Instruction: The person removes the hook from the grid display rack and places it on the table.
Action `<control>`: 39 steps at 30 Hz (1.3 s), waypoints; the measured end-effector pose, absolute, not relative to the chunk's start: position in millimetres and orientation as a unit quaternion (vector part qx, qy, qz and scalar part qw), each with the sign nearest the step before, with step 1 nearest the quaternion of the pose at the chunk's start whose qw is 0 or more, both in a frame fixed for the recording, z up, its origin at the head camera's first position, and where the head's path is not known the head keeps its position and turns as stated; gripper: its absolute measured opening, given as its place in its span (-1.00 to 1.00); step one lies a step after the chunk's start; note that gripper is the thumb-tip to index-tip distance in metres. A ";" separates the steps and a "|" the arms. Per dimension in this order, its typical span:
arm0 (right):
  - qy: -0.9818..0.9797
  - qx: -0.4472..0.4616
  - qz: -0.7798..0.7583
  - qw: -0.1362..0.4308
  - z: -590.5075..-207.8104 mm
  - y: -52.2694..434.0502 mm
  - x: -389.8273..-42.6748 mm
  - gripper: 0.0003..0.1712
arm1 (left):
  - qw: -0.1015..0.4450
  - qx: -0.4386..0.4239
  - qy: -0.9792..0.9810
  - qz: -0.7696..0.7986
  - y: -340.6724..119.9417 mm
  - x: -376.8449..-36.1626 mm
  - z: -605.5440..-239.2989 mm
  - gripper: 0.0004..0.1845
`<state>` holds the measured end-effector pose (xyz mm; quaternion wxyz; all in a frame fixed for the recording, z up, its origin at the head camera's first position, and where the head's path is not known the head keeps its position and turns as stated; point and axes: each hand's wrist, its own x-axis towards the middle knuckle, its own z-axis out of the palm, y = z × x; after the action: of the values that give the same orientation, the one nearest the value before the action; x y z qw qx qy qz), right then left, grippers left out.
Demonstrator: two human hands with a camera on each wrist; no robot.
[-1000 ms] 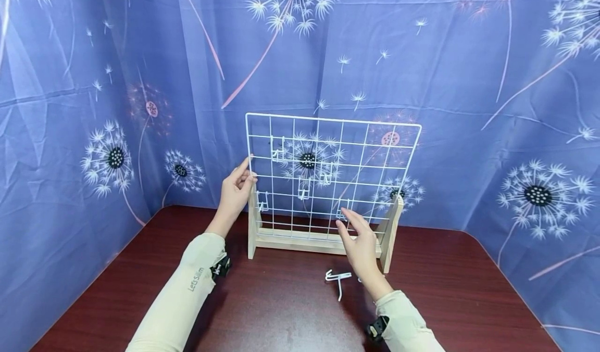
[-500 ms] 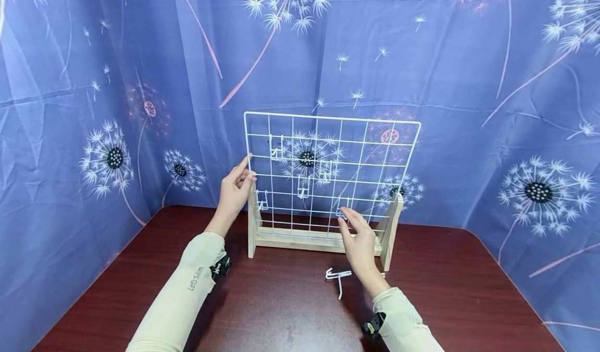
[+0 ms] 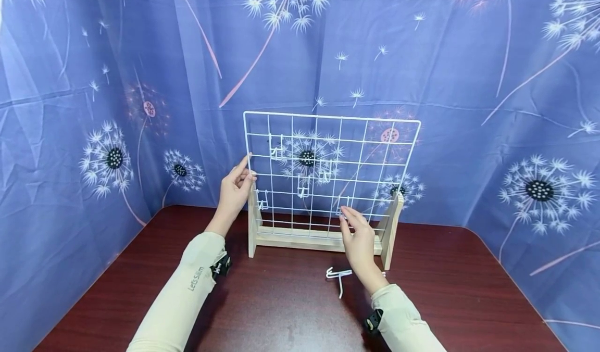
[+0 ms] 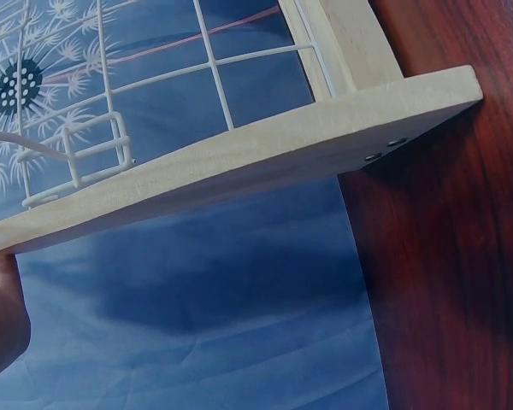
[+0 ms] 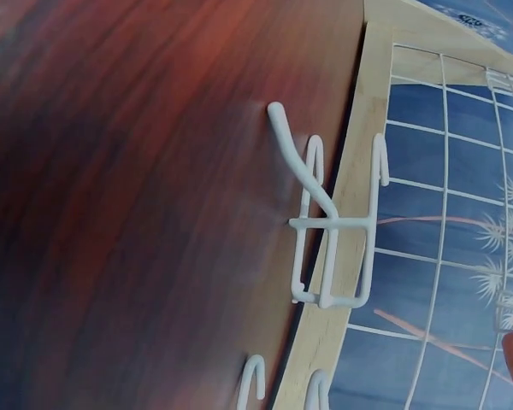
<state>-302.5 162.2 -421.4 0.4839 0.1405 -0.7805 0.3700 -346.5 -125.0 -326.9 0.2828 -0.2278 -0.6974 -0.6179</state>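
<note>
Currently, left hand [image 3: 233, 189]: grips the left edge of the white wire grid [image 3: 328, 116], forefinger reaching up along the side wire and thumb lower down, near the top of the left upright [image 3: 252, 227].
Right hand [image 3: 361, 240]: raised in front of the grid's lower right part, thumb and fingers curved about the lower right hook [image 3: 349, 201]; I cannot tell whether they pinch it or only surround it, because the fingertips cover part of it.
White wire grid: stands on the dark red counter [image 3: 281, 294], set between the left upright and the right upright [image 3: 391, 232], both of pale wood, with a wooden base bar [image 3: 300, 241] running along below.
Hung hooks: besides the one at the right hand, four white ones are on the grid, namely an upper left hook [image 3: 276, 150], a middle hook [image 3: 303, 190], an inner right hook [image 3: 325, 176] a little higher, and a lower left hook [image 3: 262, 203] near the left upright.
Loose hook [image 3: 339, 275]: lies on the counter just in front of the base bar, its prong pointing toward the person.
Second loose hook [image 5: 247, 377]: beside the first, mostly out of the right wrist view and largely hidden behind the right wrist in the head view.
Screws [image 4: 374, 157]: two, in the outer side of the left upright, near its foot.
Curtain [image 3: 394, 81]: blue, printed with dandelions, behind the counter.
</note>
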 end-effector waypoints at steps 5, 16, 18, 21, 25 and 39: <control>-0.777 0.153 0.364 0.491 -421.0 163.1 -303.1 -0.73 | 0.283 -0.223 -0.700 -0.617 -124.9 -347.4 -327.5 -0.47; -0.767 0.170 0.375 0.491 -415.9 162.3 -302.5 -0.74 | 0.273 -0.220 -0.699 -0.624 -125.4 -348.6 -326.9 -0.46; -0.767 0.169 0.380 0.489 -415.0 162.4 -301.9 -0.74 | 0.272 -0.219 -0.699 -0.624 -125.4 -348.5 -326.8 -0.46; -0.767 0.168 0.384 0.487 -414.2 162.7 -301.5 -0.74 | 0.270 -0.218 -0.700 -0.624 -125.2 -348.0 -326.5 -0.46; -0.765 0.171 0.383 0.489 -414.0 162.9 -300.8 -0.75 | 0.273 -0.219 -0.703 -0.619 -125.2 -346.8 -327.3 -0.47; -0.755 0.187 0.377 0.503 -409.9 161.1 -298.7 -0.76 | 0.284 -0.225 -0.703 -0.612 -124.8 -346.6 -326.6 -0.47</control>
<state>-298.7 161.1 -409.9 0.5029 0.1868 -0.7552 0.3767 -346.6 -124.8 -326.6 0.2842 -0.2249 -0.7031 -0.6118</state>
